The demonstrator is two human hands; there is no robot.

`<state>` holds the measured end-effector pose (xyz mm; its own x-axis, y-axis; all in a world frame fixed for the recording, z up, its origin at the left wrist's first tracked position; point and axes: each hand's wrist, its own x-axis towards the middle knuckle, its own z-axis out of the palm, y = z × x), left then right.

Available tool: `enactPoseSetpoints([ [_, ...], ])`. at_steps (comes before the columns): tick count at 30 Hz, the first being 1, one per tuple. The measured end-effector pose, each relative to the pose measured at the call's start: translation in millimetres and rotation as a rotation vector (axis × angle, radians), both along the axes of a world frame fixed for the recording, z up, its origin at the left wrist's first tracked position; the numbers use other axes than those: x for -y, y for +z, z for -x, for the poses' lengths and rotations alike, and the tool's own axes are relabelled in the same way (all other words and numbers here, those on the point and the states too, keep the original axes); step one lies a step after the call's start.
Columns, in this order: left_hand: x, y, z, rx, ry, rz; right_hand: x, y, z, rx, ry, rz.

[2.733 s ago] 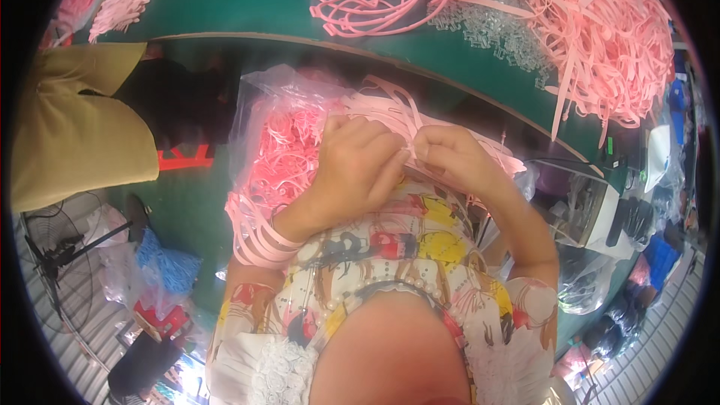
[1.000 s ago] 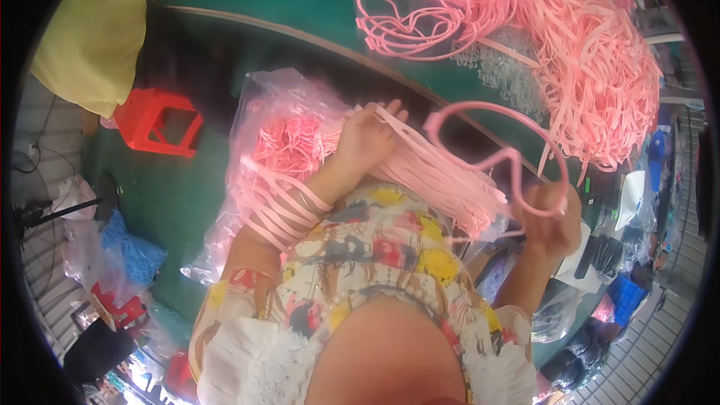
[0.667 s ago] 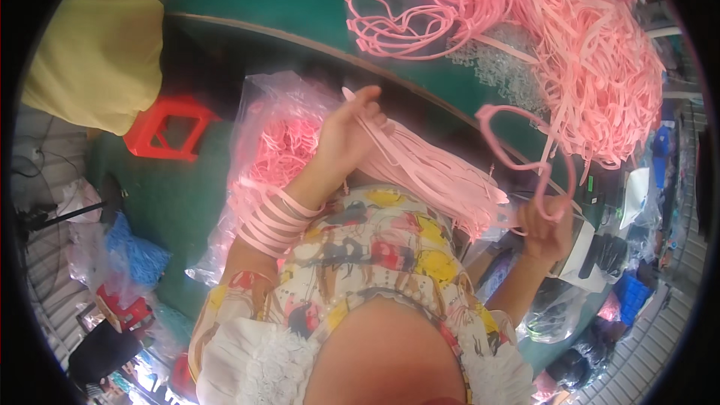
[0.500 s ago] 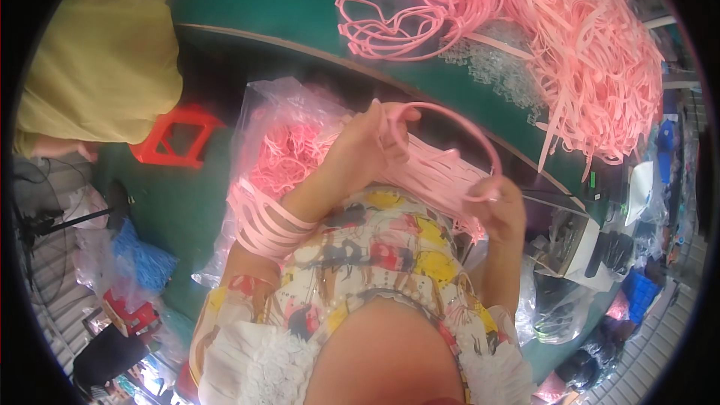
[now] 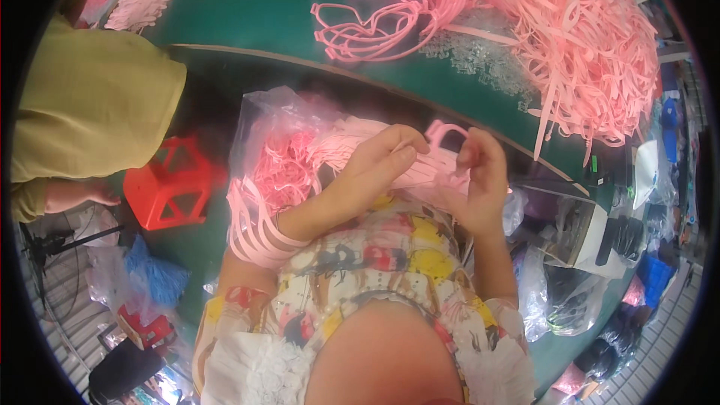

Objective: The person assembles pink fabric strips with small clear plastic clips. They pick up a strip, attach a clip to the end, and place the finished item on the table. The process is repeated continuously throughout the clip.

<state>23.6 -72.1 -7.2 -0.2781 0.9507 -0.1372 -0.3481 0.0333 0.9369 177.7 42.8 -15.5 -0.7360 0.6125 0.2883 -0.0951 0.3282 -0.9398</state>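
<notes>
My left hand (image 5: pixel 386 157) is closed in a pinch at one end of a pink strap (image 5: pixel 448 129), which arches up in a small loop. Curled around the other end of that strap are the fingers of my right hand (image 5: pixel 481 180); its thumb side faces the left hand. Several pink bands (image 5: pixel 251 229) hang around my left forearm. Beneath both hands, a bundle of flat pink straps (image 5: pixel 424 180) lies across my lap. A clear plastic bag (image 5: pixel 259 109) with pink straps in it stands left of my left hand.
On the green table (image 5: pixel 247 0) lie a large heap of pink straps (image 5: pixel 585 52), pink tubular loops (image 5: pixel 367 30) and small clear pieces (image 5: pixel 480 56). A red stool (image 5: pixel 169 184) stands at left, beside a person in an olive garment (image 5: pixel 97 105). Bagged goods (image 5: pixel 570 300) sit at right.
My hands have come closer together, and the wide pink arc between them has shrunk to a small loop. The left hand moved right and down. The view has shifted slightly; the person's hand shows more.
</notes>
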Motion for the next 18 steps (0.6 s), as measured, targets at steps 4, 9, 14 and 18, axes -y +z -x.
enactPoseSetpoints([
  [4,-1,-7,-6,-0.050,0.035,-0.071,-5,-5,-4,-0.064,0.216,0.236],
  [9,-3,-11,-4,-0.273,0.036,-0.123,-4,-7,-4,-0.073,0.202,0.199],
  [14,-2,-12,3,-0.304,-0.057,-0.149,-2,-15,-1,0.023,0.178,0.178],
  [18,0,-5,9,-0.231,-0.086,-0.118,-3,-12,0,0.092,0.149,0.083],
])
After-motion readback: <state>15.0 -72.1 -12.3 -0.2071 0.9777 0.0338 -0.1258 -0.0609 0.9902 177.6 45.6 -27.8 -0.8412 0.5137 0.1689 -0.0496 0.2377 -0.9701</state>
